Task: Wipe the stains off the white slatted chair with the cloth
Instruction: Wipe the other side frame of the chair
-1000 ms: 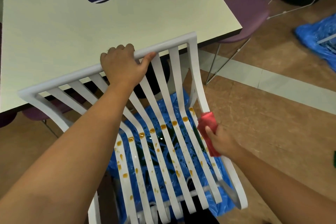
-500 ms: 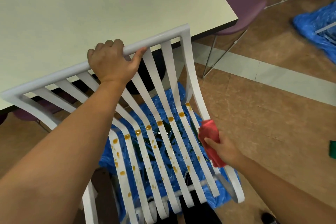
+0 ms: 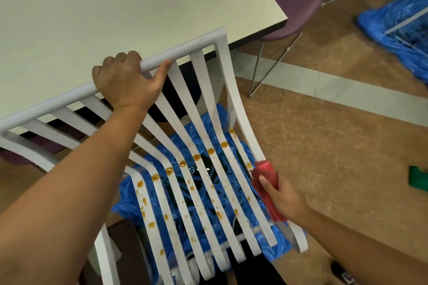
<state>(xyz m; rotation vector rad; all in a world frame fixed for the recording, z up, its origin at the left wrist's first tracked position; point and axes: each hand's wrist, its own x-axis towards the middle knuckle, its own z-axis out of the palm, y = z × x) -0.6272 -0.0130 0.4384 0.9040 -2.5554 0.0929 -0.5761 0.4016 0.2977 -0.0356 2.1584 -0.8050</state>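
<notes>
Right grip (image 3: 281,199): curled round a folded red cloth (image 3: 264,170), held against the right edge slat of a white slatted plastic chair (image 3: 203,81). Left grip (image 3: 125,78): clasps its top rail. Orange-brown stains (image 3: 196,157) dot the slats. Blue plastic sheet (image 3: 217,118) beneath; cream counter (image 3: 139,7) behind.

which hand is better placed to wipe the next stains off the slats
Right. The right hand holds the cloth at the outer slat of the chair, beside the stains; the left hand grips the top rail, likely steadying it.
</notes>
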